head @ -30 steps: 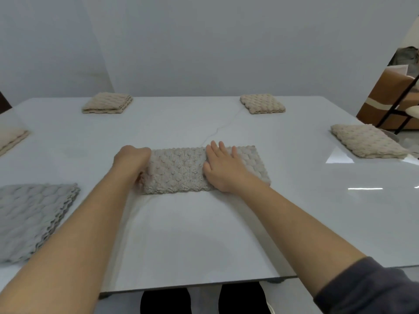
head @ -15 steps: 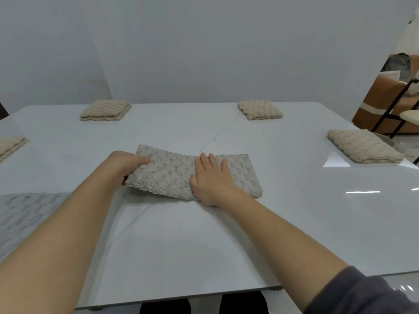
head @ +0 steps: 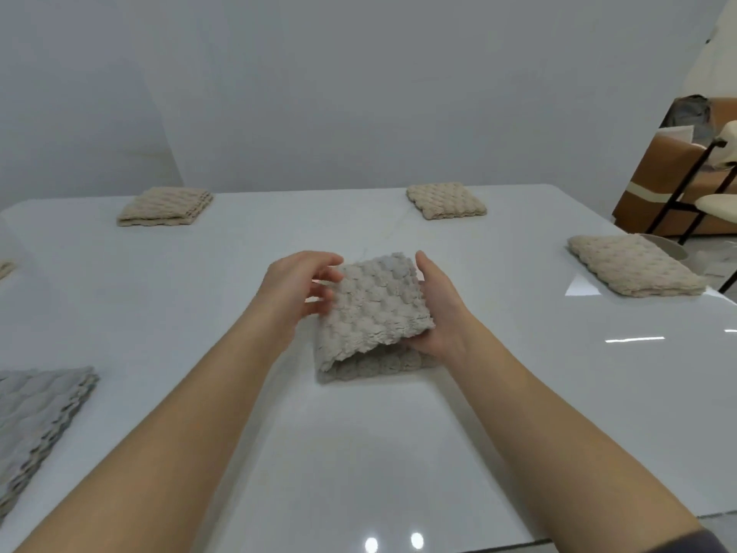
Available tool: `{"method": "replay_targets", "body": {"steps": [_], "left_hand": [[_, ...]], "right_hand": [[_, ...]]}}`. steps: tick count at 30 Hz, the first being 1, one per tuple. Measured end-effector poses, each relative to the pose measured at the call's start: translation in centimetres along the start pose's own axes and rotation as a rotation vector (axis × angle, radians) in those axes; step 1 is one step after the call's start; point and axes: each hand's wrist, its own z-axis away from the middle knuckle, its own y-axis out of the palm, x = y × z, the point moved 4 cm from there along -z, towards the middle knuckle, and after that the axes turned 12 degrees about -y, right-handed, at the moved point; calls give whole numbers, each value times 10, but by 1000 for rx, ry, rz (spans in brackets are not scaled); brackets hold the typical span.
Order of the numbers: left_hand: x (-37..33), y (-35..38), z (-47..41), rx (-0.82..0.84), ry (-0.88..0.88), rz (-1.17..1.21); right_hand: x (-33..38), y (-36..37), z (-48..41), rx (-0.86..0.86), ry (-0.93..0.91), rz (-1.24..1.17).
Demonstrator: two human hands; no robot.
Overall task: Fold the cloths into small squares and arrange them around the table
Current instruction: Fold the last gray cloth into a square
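Near the middle of the table (head: 399,453): half-folded cloth (head: 371,313), pale beige and bubbly, top layer lifted and tilted over a bottom layer lying flat on the tabletop.

At that cloth's left edge: left hand (head: 297,291), narrowly parted, thumb above and curled fingers below, pinching the raised layer.

At that cloth's right edge: right hand (head: 434,309), thumb pointing up along the far corner, palm against the side, fingers tucked out of sight beneath the lifted layer, holding it up. Cannot tell how far those hidden fingers curl.

Bare forearms reaching in from below the cloth; a dark grey sleeve (head: 702,542) at the lower right corner.

Glossy white tabletop, ceiling lights mirrored near the front edge.

Left to right around the half-folded cloth:
- well left and nearer the person, a grey cloth (head: 36,417), cut by the frame edge;
- far left, a sliver of a beige cloth (head: 4,267);
- beyond and left, a folded beige square (head: 165,205);
- beyond and right, another beige square (head: 446,201);
- well right, a third beige square (head: 634,269) at the table's edge.

Behind everything, a plain pale wall (head: 359,93). Right of the table, a black-framed chair (head: 714,193) with a cream seat, and brown furniture (head: 658,185) behind it.
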Motion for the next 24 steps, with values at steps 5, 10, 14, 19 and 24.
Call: {"method": "replay_targets", "body": {"steps": [5, 10, 14, 19, 24], "left_hand": [[19, 15, -4, -104, 445, -702], [43, 28, -13, 14, 419, -1110], [46, 28, -15, -23, 409, -1145], [45, 38, -16, -94, 406, -1241], [45, 41, -16, -93, 421, -1222]], "right_hand": [[12, -17, -3, 11, 22, 181], [16, -34, -16, -64, -98, 610], [27, -44, -20, -170, -357, 868], [33, -39, -16, -254, -597, 1292], [30, -42, -17, -240, -632, 1450]]}}
